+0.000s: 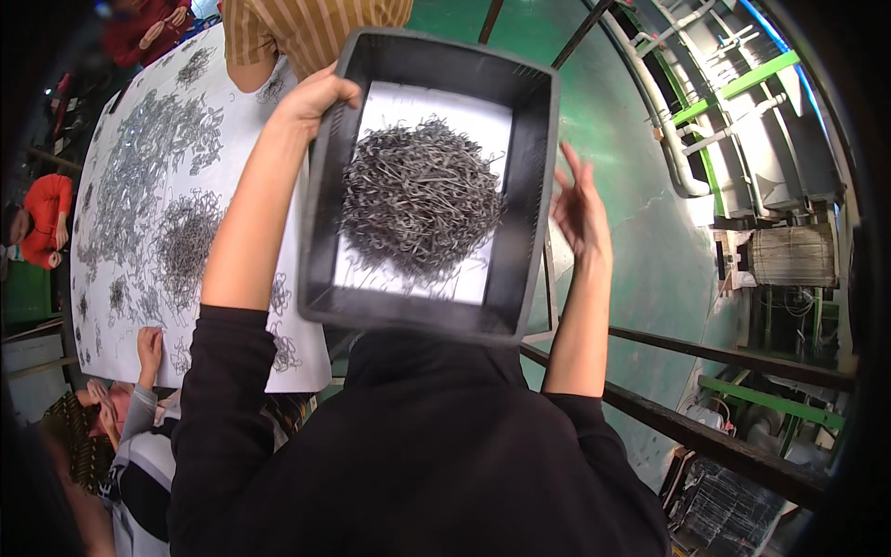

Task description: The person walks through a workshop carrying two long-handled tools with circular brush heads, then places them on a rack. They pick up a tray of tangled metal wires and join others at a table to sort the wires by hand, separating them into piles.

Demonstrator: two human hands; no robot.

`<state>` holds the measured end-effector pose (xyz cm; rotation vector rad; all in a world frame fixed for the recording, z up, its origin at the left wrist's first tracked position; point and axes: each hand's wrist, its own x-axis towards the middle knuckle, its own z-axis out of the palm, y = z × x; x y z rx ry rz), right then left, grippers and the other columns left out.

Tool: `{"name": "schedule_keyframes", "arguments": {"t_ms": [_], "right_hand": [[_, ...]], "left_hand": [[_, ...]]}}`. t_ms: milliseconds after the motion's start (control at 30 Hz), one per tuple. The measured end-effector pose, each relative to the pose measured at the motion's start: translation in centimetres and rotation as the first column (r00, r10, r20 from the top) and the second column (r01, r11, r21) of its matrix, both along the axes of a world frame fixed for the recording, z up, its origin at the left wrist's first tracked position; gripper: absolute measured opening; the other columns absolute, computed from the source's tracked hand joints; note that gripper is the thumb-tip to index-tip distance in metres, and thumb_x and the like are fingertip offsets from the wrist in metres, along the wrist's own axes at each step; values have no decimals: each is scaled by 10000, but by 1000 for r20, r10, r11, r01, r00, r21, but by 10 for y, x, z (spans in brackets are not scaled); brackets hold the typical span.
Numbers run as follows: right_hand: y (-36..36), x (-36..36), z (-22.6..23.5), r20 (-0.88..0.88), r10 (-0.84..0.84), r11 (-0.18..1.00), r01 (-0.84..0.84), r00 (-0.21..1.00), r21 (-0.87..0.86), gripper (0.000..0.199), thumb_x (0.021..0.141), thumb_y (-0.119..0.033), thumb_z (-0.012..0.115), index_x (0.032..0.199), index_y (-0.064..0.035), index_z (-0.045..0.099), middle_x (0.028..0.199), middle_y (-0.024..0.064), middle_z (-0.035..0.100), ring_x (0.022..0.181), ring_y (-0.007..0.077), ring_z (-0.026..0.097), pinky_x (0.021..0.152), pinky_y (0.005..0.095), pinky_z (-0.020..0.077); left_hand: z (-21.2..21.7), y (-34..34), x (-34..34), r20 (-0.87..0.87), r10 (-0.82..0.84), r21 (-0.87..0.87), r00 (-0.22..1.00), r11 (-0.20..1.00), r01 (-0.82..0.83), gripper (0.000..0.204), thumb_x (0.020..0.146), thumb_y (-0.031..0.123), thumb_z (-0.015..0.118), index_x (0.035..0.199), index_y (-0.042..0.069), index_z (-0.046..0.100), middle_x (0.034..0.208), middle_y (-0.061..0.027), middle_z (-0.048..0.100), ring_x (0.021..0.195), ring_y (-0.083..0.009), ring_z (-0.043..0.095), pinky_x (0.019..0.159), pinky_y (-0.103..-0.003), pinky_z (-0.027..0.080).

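Black-sleeved, with arms (255,213) out, pinching the top left edge of a dark bin (527,176) with the left hand (316,100), and with the right hand (583,209) spread just beside the other edge. Holding a big pile of thin, curly bits (422,195) inside, in front of the body. Blocking some of a person's striped clothes (316,32), near a white table (311,367) at left and dark rails (733,453) at right.

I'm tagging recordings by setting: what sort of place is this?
Probably a factory or workshop: small dark strips lie heaped on a white table with people around it, and pipework and green metal framing stand across a green floor.
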<state>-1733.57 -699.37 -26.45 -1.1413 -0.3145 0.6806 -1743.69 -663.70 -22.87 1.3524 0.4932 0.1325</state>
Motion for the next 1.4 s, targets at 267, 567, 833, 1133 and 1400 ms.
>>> {"name": "schedule_keyframes", "arguments": {"t_ms": [267,567,833,1133,1400], "right_hand": [[-55,-13,-139,-550,-216,822,454,807,343,733,815,-499,569,1334,-26,359,1380,142,369,1234,333,378,1026,517,309],[-42,123,-168,-563,-542,800,589,624,-118,885,731,-545,658,1380,-84,270,1408,100,306,1284,294,296,1047,522,248],[-43,284,-251,-439,-774,617,391,456,-683,466,619,-86,607,1055,28,490,1044,160,525,761,282,558,587,369,450],[30,488,-398,-547,-706,707,389,450,-591,225,642,-54,548,862,-23,513,889,120,576,785,306,582,653,508,515],[92,653,-517,-626,-640,760,493,447,-425,256,641,-35,538,876,-10,441,896,171,514,778,362,569,685,618,502]], "left_hand": [[-81,-33,151,68,114,-194,991,976,-99,682,552,-105,485,1218,35,432,855,-137,583,633,-260,611,516,-356,544],[-222,-102,324,-51,283,-343,958,896,-283,774,527,-121,459,1271,90,420,839,-52,568,706,-172,550,566,-293,468],[-310,-96,448,-139,235,-411,962,870,-272,808,689,-42,554,1418,104,236,1158,-160,520,1042,-242,518,846,-344,428],[-385,-10,439,-247,-59,-392,967,919,-44,678,897,349,534,1440,136,188,1451,-63,293,1340,-239,258,1043,-464,243],[-548,-5,208,-753,127,28,646,987,-161,369,871,236,575,1201,74,543,1015,-40,625,848,-124,570,680,-250,440]]}}
